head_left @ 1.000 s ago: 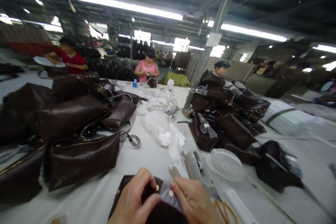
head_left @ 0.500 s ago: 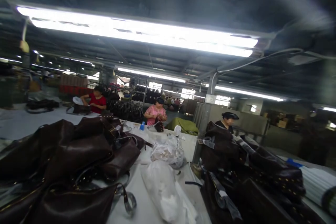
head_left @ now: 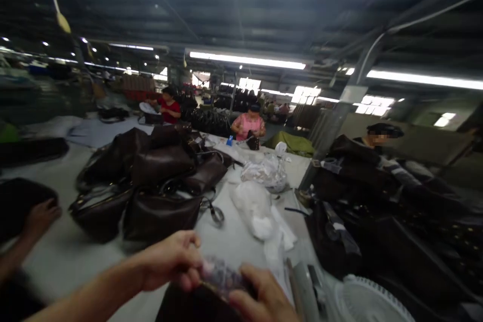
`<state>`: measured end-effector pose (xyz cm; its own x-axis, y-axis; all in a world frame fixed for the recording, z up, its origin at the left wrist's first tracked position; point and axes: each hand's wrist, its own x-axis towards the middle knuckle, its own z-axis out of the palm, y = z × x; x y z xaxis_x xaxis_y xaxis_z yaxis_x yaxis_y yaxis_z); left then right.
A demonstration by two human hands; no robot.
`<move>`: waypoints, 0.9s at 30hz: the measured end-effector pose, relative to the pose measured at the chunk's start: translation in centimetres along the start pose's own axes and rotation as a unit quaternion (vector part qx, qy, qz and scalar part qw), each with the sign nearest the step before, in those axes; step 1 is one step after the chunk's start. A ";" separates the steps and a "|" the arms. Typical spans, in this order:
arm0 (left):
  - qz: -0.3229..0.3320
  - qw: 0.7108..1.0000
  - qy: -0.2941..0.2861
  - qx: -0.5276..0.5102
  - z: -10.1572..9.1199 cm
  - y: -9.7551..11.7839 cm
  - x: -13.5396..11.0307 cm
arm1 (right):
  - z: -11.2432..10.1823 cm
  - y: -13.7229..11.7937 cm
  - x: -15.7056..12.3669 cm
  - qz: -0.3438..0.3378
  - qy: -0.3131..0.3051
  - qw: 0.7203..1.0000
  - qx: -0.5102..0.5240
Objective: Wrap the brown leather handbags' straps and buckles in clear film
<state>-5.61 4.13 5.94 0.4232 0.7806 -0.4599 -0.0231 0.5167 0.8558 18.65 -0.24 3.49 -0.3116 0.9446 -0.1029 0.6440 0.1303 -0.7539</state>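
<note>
Around half past eight, another person's hand [head_left: 43, 216] rests against a dark item [head_left: 22, 206]; at seven, the left hand [head_left: 174, 263] pinches one end of a crinkled plastic wrap [head_left: 222, 275], which sits at six along the edge of a dark piece [head_left: 196, 304], and the right hand [head_left: 264, 293], near half past five, clasps its other end. The step looks like handling that wrap, and calls for steady two-handed control, though blur hides what it covers.
</note>
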 end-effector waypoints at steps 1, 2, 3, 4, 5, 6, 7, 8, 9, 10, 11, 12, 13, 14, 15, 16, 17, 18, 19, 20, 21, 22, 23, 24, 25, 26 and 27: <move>-0.018 1.000 0.001 -0.006 0.3 0.5 -0.1 | 0.2 0.1 0.1 0.030 0.009 1.000 0.001; -0.030 0.999 0.005 -0.012 0.4 0.8 -0.1 | 0.4 0.0 0.2 0.047 0.011 0.999 0.001; -0.041 0.999 0.005 -0.015 0.4 0.9 0.1 | 0.4 -0.1 0.3 0.052 0.004 0.999 0.001; -0.047 0.999 0.002 -0.013 0.4 0.9 0.3 | 0.4 -0.2 0.4 0.046 -0.011 0.999 0.005; -0.046 0.999 -0.003 -0.011 0.4 0.7 0.6 | 0.3 -0.4 0.4 0.037 -0.026 0.999 0.012; -0.041 0.999 -0.010 -0.006 0.3 0.4 0.9 | 0.1 -0.6 0.4 0.030 -0.036 0.999 0.018; -0.032 0.999 -0.016 0.001 0.3 0.2 1.1 | 0.0 -0.7 0.4 0.024 -0.045 0.998 0.026; -0.021 1.000 -0.019 0.009 0.2 0.0 1.3 | -0.2 -0.9 0.4 0.018 -0.051 0.998 0.033; -0.010 1.000 -0.017 0.015 0.1 -0.2 1.5 | -0.4 -0.9 0.3 0.014 -0.056 0.998 0.037; -0.002 1.000 -0.013 0.022 0.0 -0.3 1.7 | -0.6 -1.0 0.2 0.012 -0.058 0.997 0.038; 0.002 1.000 -0.008 0.027 -0.1 -0.3 1.8 | -0.7 -1.0 0.1 0.012 -0.060 0.997 0.037; 0.002 0.999 -0.004 0.032 -0.2 -0.3 1.9 | -0.9 -1.0 0.0 0.013 -0.061 0.998 0.032; 0.000 0.999 -0.001 0.033 -0.3 -0.3 2.0 | -0.9 -0.9 -0.1 0.016 -0.063 0.998 0.025; -0.002 0.999 0.001 0.033 -0.3 -0.4 2.1 | -0.9 -0.8 -0.1 0.019 -0.064 0.998 0.016; -0.006 0.999 0.002 0.033 -0.4 -0.4 2.1 | -0.9 -0.7 -0.2 0.020 -0.066 0.998 0.011; -0.009 0.999 0.005 0.033 -0.4 -0.5 2.2 | -0.8 -0.6 -0.2 0.020 -0.069 0.997 0.008; -0.012 0.999 0.008 0.033 -0.4 -0.5 2.1 | -0.7 -0.4 -0.2 0.019 -0.071 0.997 0.006; -0.013 0.999 0.011 0.034 -0.4 -0.5 2.1 | -0.6 -0.3 -0.2 0.018 -0.072 0.997 0.004; -0.010 0.999 0.013 0.038 -0.4 -0.5 2.0 | -0.5 -0.1 -0.2 0.018 -0.071 0.997 0.001; -0.004 0.999 0.011 0.045 -0.4 -0.4 1.8 | -0.5 0.0 -0.2 0.019 -0.069 0.997 -0.005; 0.005 0.999 0.005 0.052 -0.4 -0.3 1.6 | -0.5 0.0 -0.2 0.020 -0.067 0.997 -0.013; 0.011 0.998 -0.005 0.057 -0.4 0.0 1.4 | -0.5 0.1 -0.1 0.022 -0.069 0.997 -0.019; 0.013 0.998 -0.020 0.057 -0.4 0.3 1.3 | -0.7 0.0 -0.2 0.023 -0.073 0.997 -0.023; 0.008 0.998 -0.034 0.048 -0.4 0.6 1.1 | -0.9 -0.1 -0.2 0.023 -0.079 0.996 -0.023; -0.003 0.998 -0.048 0.030 -0.5 0.8 1.0 | -1.1 -0.3 -0.2 0.022 -0.084 0.996 -0.019; -0.020 0.998 -0.059 0.005 -0.5 1.1 0.9 | -1.4 -0.4 -0.3 0.021 -0.087 0.996 -0.014; -0.036 0.997 -0.069 -0.022 -0.6 1.2 0.9 | -1.7 -0.6 -0.3 0.021 -0.088 0.996 -0.007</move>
<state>-5.78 5.69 6.39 0.5452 0.6865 -0.4811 -0.0264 0.5877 0.8087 19.51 -0.12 5.10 -0.4007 0.8823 -0.2469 0.6685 0.0973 -0.7374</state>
